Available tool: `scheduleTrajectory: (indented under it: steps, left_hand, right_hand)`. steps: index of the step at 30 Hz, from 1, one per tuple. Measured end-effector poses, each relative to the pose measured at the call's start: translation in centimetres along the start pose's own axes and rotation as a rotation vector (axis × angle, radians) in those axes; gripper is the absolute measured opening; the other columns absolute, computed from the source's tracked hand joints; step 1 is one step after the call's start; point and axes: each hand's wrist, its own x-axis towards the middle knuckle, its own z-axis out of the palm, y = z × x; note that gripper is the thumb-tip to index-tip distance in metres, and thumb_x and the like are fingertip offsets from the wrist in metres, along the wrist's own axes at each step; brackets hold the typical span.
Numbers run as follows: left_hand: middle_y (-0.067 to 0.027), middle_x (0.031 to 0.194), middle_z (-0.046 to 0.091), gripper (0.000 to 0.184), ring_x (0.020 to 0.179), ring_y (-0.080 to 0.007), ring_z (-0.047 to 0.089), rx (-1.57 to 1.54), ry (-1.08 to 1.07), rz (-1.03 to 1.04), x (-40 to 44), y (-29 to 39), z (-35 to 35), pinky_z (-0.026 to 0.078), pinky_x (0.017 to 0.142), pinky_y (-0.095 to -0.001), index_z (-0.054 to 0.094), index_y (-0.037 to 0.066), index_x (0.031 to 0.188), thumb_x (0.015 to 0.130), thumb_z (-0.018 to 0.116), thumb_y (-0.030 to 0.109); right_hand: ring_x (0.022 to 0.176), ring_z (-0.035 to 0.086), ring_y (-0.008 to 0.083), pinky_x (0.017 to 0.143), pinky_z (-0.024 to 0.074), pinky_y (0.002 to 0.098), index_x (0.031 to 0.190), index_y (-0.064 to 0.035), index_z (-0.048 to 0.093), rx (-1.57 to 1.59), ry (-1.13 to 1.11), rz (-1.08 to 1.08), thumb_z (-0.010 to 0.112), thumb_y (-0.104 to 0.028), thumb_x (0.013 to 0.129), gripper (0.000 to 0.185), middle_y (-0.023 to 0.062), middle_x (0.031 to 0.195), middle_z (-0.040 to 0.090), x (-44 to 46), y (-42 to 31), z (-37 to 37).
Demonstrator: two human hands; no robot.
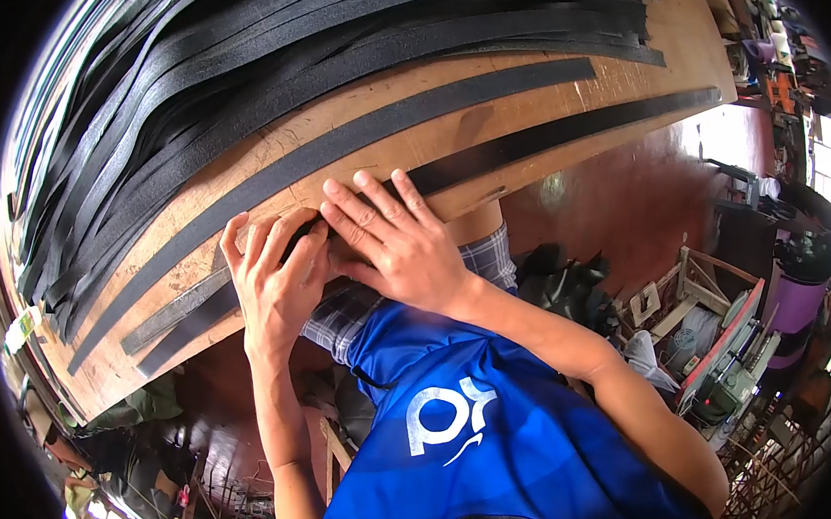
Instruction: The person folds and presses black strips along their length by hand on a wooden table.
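Black strip lay along the near edge of the wooden board, both hands at it.
Right hand was open, fingers spread across the strip, gripping nothing; left hand was curled beside it, but whether thumb and fingers pinched it could not be told. Good handling, in judgement, called for even pressure and a strip kept flat, parallel to the neighbouring strip.

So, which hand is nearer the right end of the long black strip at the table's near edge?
Right: the right hand is beside where the strip emerges towards that end; the left hand is farther left.
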Motion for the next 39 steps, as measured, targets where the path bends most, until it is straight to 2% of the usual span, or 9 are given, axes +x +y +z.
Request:
scheduleTrajectory:
  steps: [4, 12, 18, 19, 24, 27, 30, 35, 39]
  left_hand:
    - [0.0016, 0.117, 0.077, 0.025, 0.106, -0.0199, 0.071, 0.015, -0.007, -0.014, 0.1, 0.2, -0.3, 0.04, 0.117, -0.0492, 0.08, 0.014, 0.101, 0.079, 0.086, 0.003]
    - [0.0035, 0.114, 0.076, 0.019, 0.096, -0.0179, 0.07, -0.001, 0.054, 0.002, 0.0, -0.3, 0.4, 0.039, 0.118, -0.0525, 0.078, 0.017, 0.097, 0.081, 0.085, 0.01]
    - [0.0031, 0.114, 0.075, 0.019, 0.097, -0.0183, 0.07, -0.04, 0.099, 0.016, -0.2, -0.4, 0.9, 0.04, 0.117, -0.0532, 0.078, 0.016, 0.097, 0.08, 0.085, 0.01]
    - [0.0023, 0.114, 0.075, 0.02, 0.099, -0.0195, 0.07, -0.06, 0.098, 0.012, -0.3, -0.6, 1.0, 0.041, 0.115, -0.0527, 0.078, 0.015, 0.099, 0.08, 0.085, 0.01]
    - [0.0001, 0.12, 0.075, 0.035, 0.109, -0.0231, 0.068, -0.088, 0.035, 0.023, -0.1, -1.0, -0.2, 0.043, 0.113, -0.0505, 0.078, 0.014, 0.114, 0.08, 0.086, 0.012]
    - [-0.006, 0.13, 0.072, 0.059, 0.118, -0.0296, 0.065, -0.065, -0.023, -0.08, -1.1, -1.3, -1.7, 0.043, 0.114, -0.0477, 0.073, 0.013, 0.135, 0.078, 0.087, 0.014]
    - [-0.0083, 0.133, 0.069, 0.065, 0.124, -0.0305, 0.062, 0.007, -0.06, -0.201, -3.1, -2.3, -3.1, 0.042, 0.114, -0.0474, 0.069, 0.013, 0.14, 0.078, 0.089, 0.016]
    - [-0.0105, 0.126, 0.069, 0.053, 0.121, -0.034, 0.062, 0.014, -0.075, -0.274, -4.7, -3.7, -3.8, 0.044, 0.111, -0.0472, 0.07, 0.008, 0.125, 0.073, 0.078, -0.001]
    - [-0.012, 0.119, 0.071, 0.052, 0.114, -0.0351, 0.066, -0.156, -0.086, -0.289, -3.3, -2.8, -3.8, 0.051, 0.103, -0.0463, 0.071, 0.007, 0.122, 0.072, 0.08, -0.001]
  right_hand:
    - [0.163, 0.033, 0.033, 0.135, 0.0176, 0.0576, 0.166, -0.0234, 0.047, -0.11, 0.031, 0.076, 0.054, -0.066, 0.104, 0.076, 0.0044, 0.176, 0.039, -1.1, 2.5, -1.4]
    - [0.164, 0.03, 0.036, 0.132, 0.0169, 0.0622, 0.165, -0.0262, 0.051, -0.291, 0.174, 0.286, 0.058, -0.057, 0.107, 0.066, 0.0038, 0.176, 0.039, -6.4, 12.7, -6.6]
    - [0.162, 0.034, 0.0397, 0.131, 0.0146, 0.0655, 0.166, -0.0187, 0.049, -0.441, 0.319, 0.5, 0.052, -0.053, 0.112, 0.063, 0.0084, 0.175, 0.039, -9.3, 18.5, -9.8]
    - [0.159, 0.04, 0.0391, 0.128, 0.0245, 0.0637, 0.162, -0.014, 0.053, -0.511, 0.389, 0.521, 0.06, -0.042, 0.111, 0.059, 0.0097, 0.172, 0.046, -8.7, 17.9, -9.9]
    - [0.13, 0.062, 0.0312, 0.109, 0.044, 0.0488, 0.139, -0.0084, 0.072, -0.091, 0.217, -0.014, 0.08, -0.021, 0.094, 0.047, 0.0096, 0.146, 0.067, -1.0, 7.7, -6.9]
    - [0.114, 0.063, 0.028, 0.104, 0.0463, 0.0447, 0.136, -0.0074, 0.072, 0.092, 0.109, -0.123, 0.081, -0.027, 0.093, 0.048, 0.008, 0.128, 0.068, 3.1, 3.1, -3.7]
    - [0.104, 0.062, 0.0283, 0.096, 0.047, 0.0442, 0.133, -0.0073, 0.072, 0.106, 0.095, -0.191, 0.081, -0.03, 0.093, 0.047, 0.0073, 0.119, 0.065, 4.9, 2.7, -1.9]
    - [0.103, 0.063, 0.0273, 0.094, 0.0491, 0.0424, 0.12, -0.0082, 0.071, 0.039, -0.009, -0.267, 0.08, -0.03, 0.093, 0.036, 0.0066, 0.114, 0.065, 5.3, 3.9, -3.3]
    - [0.104, 0.065, 0.0262, 0.094, 0.0526, 0.0411, 0.117, -0.0087, 0.068, 0.019, -0.053, -0.24, 0.081, -0.028, 0.091, 0.035, 0.0067, 0.113, 0.064, 4.1, 5.9, -5.9]
